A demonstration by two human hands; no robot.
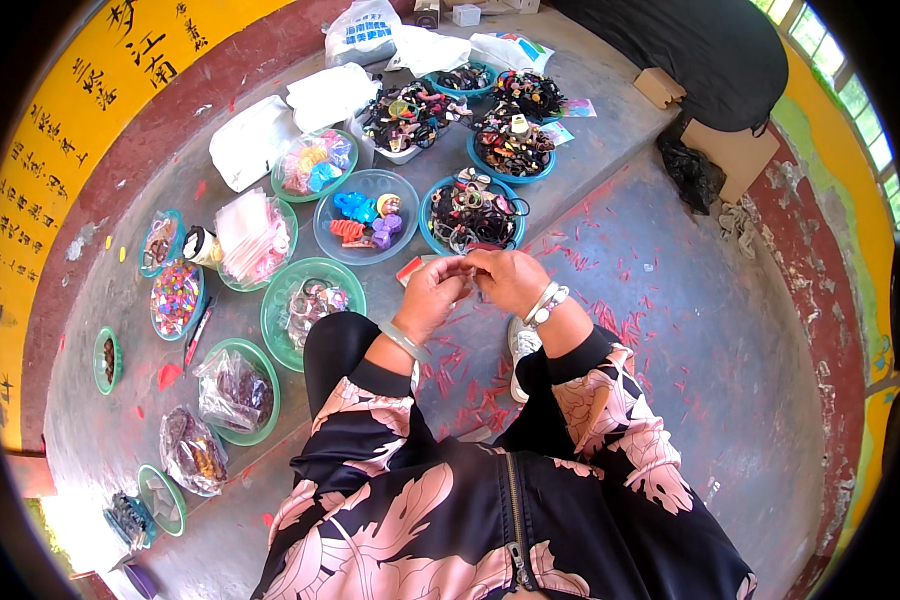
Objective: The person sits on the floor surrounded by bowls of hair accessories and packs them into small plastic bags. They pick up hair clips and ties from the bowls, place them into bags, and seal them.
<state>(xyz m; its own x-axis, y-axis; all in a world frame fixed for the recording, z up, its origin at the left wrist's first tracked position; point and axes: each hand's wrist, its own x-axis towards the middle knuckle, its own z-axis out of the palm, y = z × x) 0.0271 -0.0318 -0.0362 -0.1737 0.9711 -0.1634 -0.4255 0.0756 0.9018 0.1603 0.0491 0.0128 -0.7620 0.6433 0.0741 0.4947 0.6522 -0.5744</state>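
A dark flowered jacket fills the bottom. Above it, the left hand and right hand pinch 1 tiny thing together; I cannot tell what. Bowls of hair ties and clips sit just beyond.

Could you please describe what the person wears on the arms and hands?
Both arms wear black sleeves with large pink leaf prints and black ribbed cuffs. The left hand has a pale, smooth bangle at the wrist. The right hand has white beaded bracelets at the wrist. Both hands are bare, without gloves.
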